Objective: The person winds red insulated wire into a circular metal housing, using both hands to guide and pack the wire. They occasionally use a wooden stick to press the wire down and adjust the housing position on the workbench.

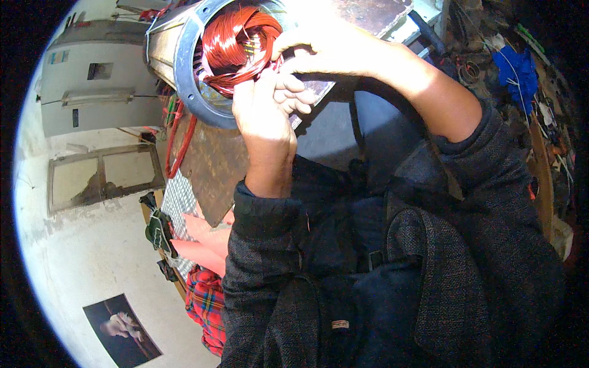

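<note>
A motor stator (182, 69) with a dark ring-shaped end lies on its side at the top, its open end toward me. Inside its bore sits a thick bundle of shiny red copper winding wire (228, 42). My left hand (267, 113) is at the lower right of the opening, thumb and fingertips closed on the wire strands at the rim. From the right, my right hand (334, 52) reaches to the same spot, its thumb and forefinger pinched on the strands. Strong light washes out part of the right hand, and the fingertips partly hide the strands.
The stator rests on a worn brown tabletop (211, 165). A red loop of wire (181, 144) hangs at its left. Pink sheets (205, 242) and a red plaid cloth (205, 300) lie nearer. Scattered clutter and a blue cloth (514, 73) lie at the right.
</note>
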`<state>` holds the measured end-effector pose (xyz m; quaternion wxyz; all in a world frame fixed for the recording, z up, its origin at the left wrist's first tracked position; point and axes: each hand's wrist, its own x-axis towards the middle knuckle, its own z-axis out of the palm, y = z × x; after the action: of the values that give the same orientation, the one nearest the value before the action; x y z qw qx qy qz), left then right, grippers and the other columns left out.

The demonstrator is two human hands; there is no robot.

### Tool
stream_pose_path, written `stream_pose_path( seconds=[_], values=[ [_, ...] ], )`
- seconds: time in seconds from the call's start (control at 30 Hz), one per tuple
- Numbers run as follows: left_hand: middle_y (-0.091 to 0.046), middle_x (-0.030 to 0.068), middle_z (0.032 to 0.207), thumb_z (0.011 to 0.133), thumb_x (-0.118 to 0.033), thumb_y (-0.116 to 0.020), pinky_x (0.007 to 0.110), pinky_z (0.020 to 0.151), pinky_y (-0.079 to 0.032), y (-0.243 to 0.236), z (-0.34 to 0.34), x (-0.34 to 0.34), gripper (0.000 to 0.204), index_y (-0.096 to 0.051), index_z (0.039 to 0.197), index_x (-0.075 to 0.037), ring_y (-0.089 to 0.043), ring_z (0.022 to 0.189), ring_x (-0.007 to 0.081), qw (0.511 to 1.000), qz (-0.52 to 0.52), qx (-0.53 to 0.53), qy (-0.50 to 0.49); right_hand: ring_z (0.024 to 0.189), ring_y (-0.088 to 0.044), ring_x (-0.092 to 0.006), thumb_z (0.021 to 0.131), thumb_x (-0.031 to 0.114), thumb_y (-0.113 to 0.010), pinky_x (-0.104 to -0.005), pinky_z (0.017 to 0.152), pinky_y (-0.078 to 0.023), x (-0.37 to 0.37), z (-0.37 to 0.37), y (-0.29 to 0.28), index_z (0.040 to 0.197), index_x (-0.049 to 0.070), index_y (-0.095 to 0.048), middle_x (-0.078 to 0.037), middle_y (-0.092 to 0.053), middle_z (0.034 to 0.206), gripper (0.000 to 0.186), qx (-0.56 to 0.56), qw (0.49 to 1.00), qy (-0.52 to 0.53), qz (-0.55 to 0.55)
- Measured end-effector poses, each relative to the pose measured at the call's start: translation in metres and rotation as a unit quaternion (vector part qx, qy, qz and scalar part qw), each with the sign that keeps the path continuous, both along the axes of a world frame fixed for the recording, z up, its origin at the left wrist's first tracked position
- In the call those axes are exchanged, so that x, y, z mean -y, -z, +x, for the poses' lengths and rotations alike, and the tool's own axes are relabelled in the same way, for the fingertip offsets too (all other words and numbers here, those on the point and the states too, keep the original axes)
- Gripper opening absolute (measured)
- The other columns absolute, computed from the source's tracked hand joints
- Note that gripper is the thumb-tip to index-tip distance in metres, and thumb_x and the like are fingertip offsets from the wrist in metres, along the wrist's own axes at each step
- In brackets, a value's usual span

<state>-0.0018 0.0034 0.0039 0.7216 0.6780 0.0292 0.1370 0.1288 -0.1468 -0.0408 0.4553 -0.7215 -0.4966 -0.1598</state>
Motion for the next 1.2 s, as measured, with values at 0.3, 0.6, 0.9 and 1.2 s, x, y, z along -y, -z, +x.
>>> stream_pose_path(
  seconds=[0.3,0.6,0.9,1.2],
  values=[
    [-0.066,0.0169,0.075,0.111,-0.015,-0.051,0.031,0.046,-0.055,-0.005,0.001,0.006,0.027,-0.057,0.101,0.009,-0.068,0.055,0.0247,0.993,0.097,-0.039,-0.06,0.086,-0.068,-0.0288,0.094,0.052,-0.069,-0.0427,0.078,-0.053,-0.006,-0.002,0.002,0.11,0.018,-0.078,-0.01,-0.072,0.09,0.039,0.034,0.998,0.035,0.031],
    [-0.062,0.0153,0.072,0.111,-0.012,-0.05,0.033,0.046,-0.056,0.004,-0.003,0.007,0.019,-0.048,0.105,0.006,-0.068,0.055,0.025,0.988,0.121,0.013,-0.094,0.076,-0.071,-0.0326,0.097,0.031,-0.072,-0.0434,0.071,-0.057,0.001,-0.001,-0.015,0.112,0.009,-0.071,-0.015,-0.07,0.083,0.027,-0.031,0.997,-0.069,-0.002],
    [-0.064,0.0131,0.077,0.111,-0.013,-0.051,0.032,0.049,-0.057,-0.002,-0.004,0.011,0.017,-0.051,0.104,0.003,-0.07,0.061,0.0245,0.994,0.038,0.0,-0.099,0.089,-0.071,-0.0301,0.09,0.042,-0.075,-0.045,0.081,-0.055,-0.015,-0.011,-0.001,0.099,0.012,-0.074,-0.012,-0.073,0.091,0.031,-0.102,0.994,0.025,0.016],
    [-0.069,0.0188,0.087,0.111,-0.012,-0.049,0.029,0.054,-0.056,-0.008,-0.023,0.016,0.022,-0.046,0.124,0.005,-0.07,0.066,0.0225,0.994,-0.097,0.039,-0.036,0.113,-0.065,-0.034,0.088,0.019,-0.071,-0.0466,0.101,-0.05,-0.013,-0.038,-0.004,0.106,0.011,-0.076,-0.01,-0.071,0.109,0.02,0.157,0.974,0.133,0.093]
  ],
)
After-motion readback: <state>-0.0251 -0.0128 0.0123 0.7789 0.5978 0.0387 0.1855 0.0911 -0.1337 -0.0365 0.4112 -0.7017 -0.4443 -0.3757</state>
